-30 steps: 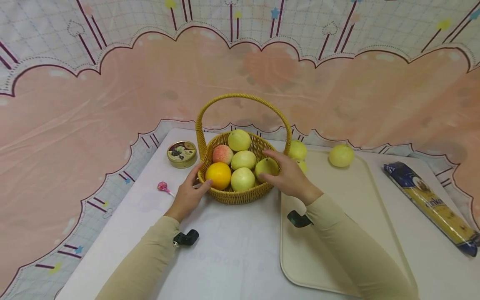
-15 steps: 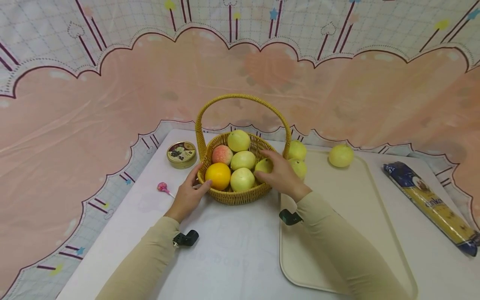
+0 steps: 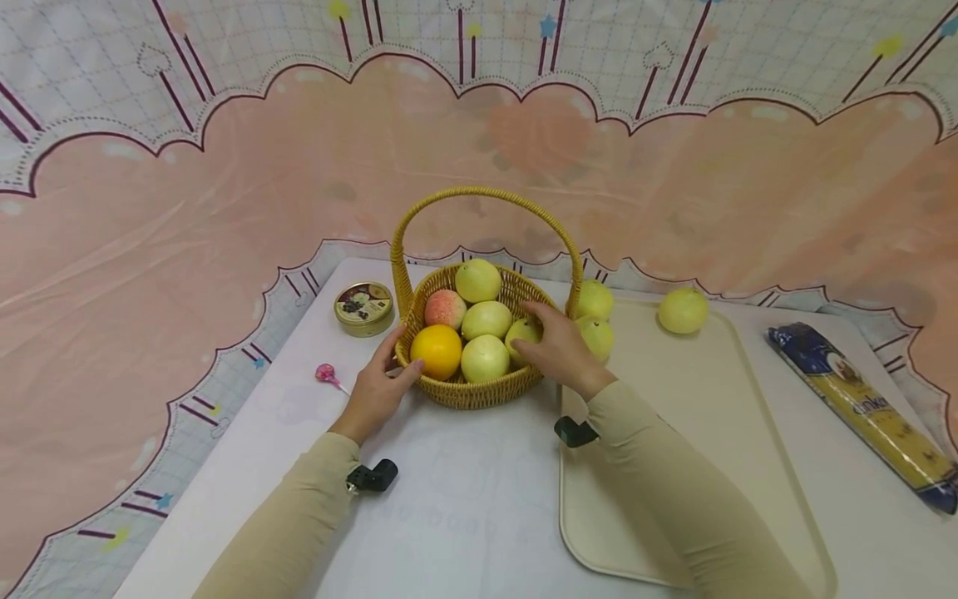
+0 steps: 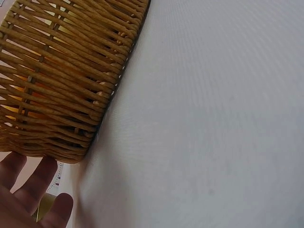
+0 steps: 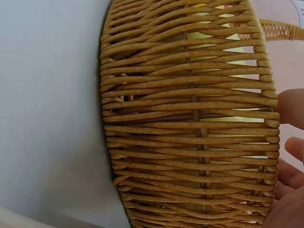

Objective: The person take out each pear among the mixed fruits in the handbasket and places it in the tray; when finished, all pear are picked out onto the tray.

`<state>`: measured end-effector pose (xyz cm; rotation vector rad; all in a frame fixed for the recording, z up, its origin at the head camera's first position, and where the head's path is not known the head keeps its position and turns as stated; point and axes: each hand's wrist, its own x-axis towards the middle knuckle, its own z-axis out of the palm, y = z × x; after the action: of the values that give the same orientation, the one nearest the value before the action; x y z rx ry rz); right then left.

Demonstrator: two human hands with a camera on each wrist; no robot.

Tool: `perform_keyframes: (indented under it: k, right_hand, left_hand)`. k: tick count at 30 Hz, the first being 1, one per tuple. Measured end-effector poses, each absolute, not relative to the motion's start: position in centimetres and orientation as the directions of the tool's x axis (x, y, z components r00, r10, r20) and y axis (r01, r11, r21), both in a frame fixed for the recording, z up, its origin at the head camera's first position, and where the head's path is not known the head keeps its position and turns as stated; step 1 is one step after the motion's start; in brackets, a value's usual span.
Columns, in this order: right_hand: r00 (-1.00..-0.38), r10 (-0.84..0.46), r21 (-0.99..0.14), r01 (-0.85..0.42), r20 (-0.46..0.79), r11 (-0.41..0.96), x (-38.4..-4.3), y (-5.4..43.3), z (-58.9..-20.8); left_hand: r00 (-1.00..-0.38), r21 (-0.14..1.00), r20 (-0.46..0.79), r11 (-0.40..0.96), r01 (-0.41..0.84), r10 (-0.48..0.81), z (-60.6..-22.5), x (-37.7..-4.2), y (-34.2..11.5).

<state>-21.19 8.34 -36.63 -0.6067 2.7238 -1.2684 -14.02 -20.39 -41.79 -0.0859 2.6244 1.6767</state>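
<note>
A yellow woven basket [image 3: 479, 394] with a tall arched handle stands upright on the table. Inside lie an orange [image 3: 436, 351], a peach [image 3: 445, 309] and several round yellow-green fruits. At the basket's left rim my left hand [image 3: 372, 398] grips, thumb over the edge by the orange; its fingers [image 4: 40, 178] touch the outer weave. Reaching over the right side, my right hand [image 3: 563, 348] holds a yellow-green fruit [image 3: 522, 334] between thumb and fingers, down among the others. In the right wrist view, the basket wall [image 5: 190, 118] hides that fruit mostly.
Right of the basket is a beige tray [image 3: 718, 399]. Round yellow-green fruits [image 3: 683, 311] sit along its back. A long blue-and-yellow packet [image 3: 861, 408] lies far right. To the left are a round tin [image 3: 363, 309] and a pink lollipop [image 3: 326, 373]. A patterned curtain hangs behind.
My right hand has moved left and slightly down in the basket, and the yellow-green fruit in it has shifted left towards the other fruits. My left hand has stayed at the rim.
</note>
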Motion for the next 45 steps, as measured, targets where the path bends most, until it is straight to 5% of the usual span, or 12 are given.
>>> perform_keyframes:
  k: [45]
  right_hand:
    - [-0.876,-0.477,-0.516,-0.378,-0.070,0.769,-22.6,7.7,-35.7]
  left_hand:
    - [-0.997,0.896,-0.062,0.438,-0.073,-0.038,-41.8,-14.0,-20.3]
